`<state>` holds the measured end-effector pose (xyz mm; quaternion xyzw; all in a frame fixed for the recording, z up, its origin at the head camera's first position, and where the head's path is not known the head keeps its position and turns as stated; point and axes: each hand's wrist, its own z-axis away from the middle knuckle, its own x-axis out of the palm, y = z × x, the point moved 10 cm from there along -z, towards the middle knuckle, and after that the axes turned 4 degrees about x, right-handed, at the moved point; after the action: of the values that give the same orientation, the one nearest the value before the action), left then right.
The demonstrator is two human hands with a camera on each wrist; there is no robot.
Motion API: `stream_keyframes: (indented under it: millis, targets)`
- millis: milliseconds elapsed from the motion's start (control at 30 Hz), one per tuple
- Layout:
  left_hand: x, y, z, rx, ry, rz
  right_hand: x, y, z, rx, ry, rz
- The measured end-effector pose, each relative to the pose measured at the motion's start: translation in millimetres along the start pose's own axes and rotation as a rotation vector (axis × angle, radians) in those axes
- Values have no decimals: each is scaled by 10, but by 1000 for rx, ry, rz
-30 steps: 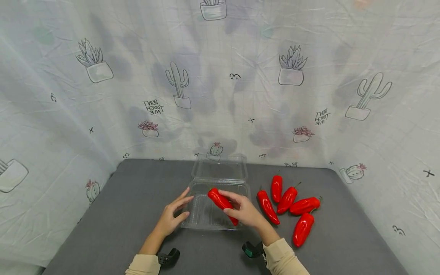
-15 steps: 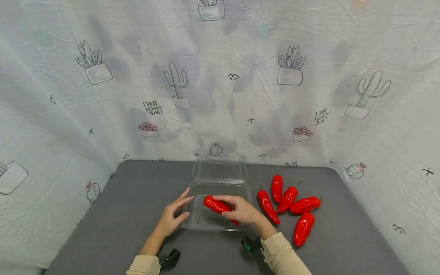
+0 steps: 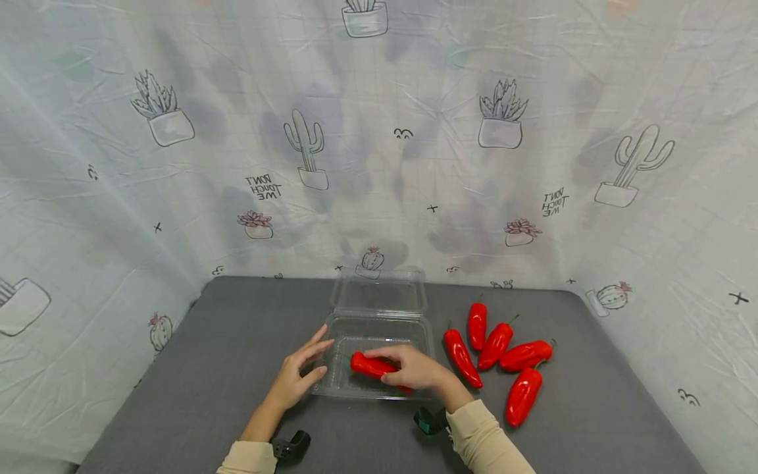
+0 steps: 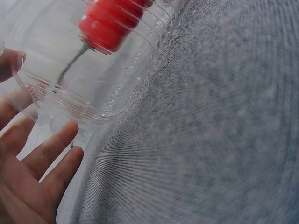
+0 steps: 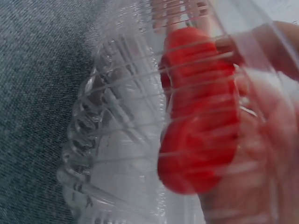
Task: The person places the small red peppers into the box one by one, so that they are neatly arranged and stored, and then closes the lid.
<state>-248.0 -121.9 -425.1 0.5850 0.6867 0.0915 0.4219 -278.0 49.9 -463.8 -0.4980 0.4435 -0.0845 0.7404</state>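
My right hand (image 3: pixel 414 368) grips a red chili pepper (image 3: pixel 368 366) between the thumb and the fingers, low inside the base of a clear plastic clamshell container (image 3: pixel 355 397). The pepper lies nearly sideways, its stem end to the left. Through the ribbed wall, the right wrist view has the same chili pepper (image 5: pixel 198 116) with the fingers around it. My left hand (image 3: pixel 291 376) is at the container's left side, fingers spread and fairly straight, fingertips right at the rim. In the left wrist view the pepper's thin green stem (image 4: pixel 72 65) hangs inside the clear wall.
The container's see-through lid (image 3: pixel 379 293) stands folded back behind the base. Several more red chili peppers (image 3: pixel 496 345) lie on the grey tabletop (image 3: pixel 592 395) to the right. A printed curtain (image 3: pixel 403 171) encloses the back and sides.
My right hand has lowered the chili pepper toward the front of the container's base and turned it from slanted to almost sideways. The left hand has stayed in place.
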Motion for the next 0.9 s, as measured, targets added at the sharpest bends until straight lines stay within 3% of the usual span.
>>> stream_keyframes:
  millis: [400,900]
  targets:
    - [2,-13,-6,6,-16,17,98,42,-36,10,-71,102]
    - [12,-13,9,18,-19,21,179,100,-57,49,-139,23]
